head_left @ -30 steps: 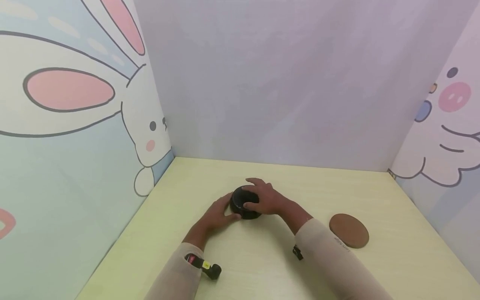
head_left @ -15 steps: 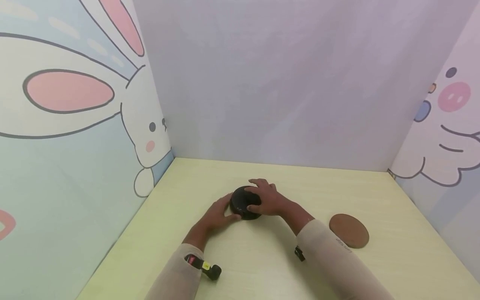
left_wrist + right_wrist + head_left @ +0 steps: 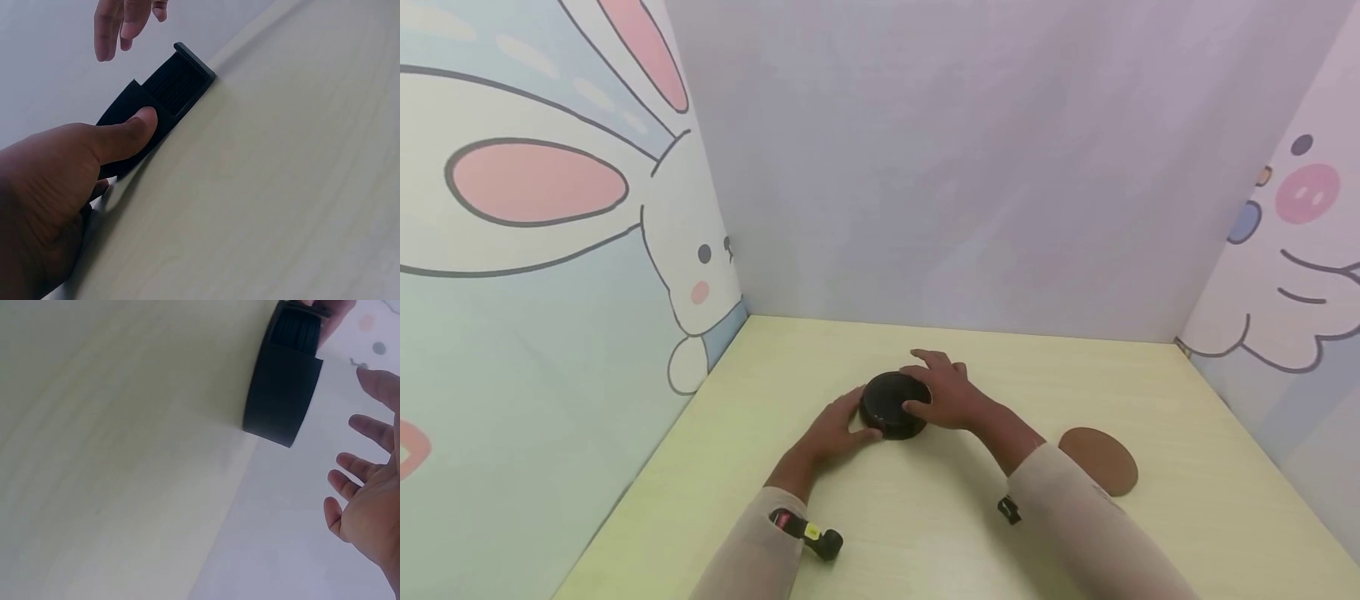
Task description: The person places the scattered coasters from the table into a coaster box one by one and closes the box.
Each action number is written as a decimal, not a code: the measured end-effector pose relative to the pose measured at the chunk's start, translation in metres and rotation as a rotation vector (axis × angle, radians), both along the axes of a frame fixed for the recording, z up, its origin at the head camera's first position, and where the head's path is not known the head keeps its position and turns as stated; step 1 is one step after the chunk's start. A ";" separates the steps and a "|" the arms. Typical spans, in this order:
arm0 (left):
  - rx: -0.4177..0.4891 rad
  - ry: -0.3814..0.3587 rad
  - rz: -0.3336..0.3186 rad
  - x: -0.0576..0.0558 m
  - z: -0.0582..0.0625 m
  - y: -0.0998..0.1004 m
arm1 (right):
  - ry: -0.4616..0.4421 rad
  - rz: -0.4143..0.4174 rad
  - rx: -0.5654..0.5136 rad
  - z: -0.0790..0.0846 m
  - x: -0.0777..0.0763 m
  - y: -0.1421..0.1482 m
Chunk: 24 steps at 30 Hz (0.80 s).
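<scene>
A black round coaster holder (image 3: 889,402) stands on the table; its cut-out side shows dark stacked layers in the left wrist view (image 3: 178,81). My left hand (image 3: 831,432) grips its left side, with the thumb (image 3: 137,131) pressed on the near wall and the fingers mostly hidden behind. Over the holder's right edge hovers my right hand (image 3: 949,396), its fingers loosely spread. The right wrist view shows that right hand (image 3: 372,506) apart from the holder (image 3: 281,394), with nothing in it.
A brown round coaster (image 3: 1099,467) lies flat on the pale table (image 3: 1195,500), to the right near my right sleeve. Walls with cartoon animals stand left and right, and a plain pale wall (image 3: 970,167) closes the back.
My right hand has drawn off to the right from over the holder, so more of its black top shows. The left hand and the holder keep their place.
</scene>
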<state>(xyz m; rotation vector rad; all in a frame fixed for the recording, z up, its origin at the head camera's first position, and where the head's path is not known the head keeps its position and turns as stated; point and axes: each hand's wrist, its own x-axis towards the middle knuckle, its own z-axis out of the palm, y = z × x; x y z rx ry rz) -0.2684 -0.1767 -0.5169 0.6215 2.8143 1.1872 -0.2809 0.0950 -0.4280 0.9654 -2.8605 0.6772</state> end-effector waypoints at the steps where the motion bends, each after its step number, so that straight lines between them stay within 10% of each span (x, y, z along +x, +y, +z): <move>1: 0.000 0.001 0.000 0.000 0.000 0.000 | -0.004 -0.009 -0.003 0.002 0.003 0.001; 24: 0.012 0.026 -0.036 -0.004 -0.004 -0.005 | 0.002 -0.117 -0.167 0.008 0.057 0.055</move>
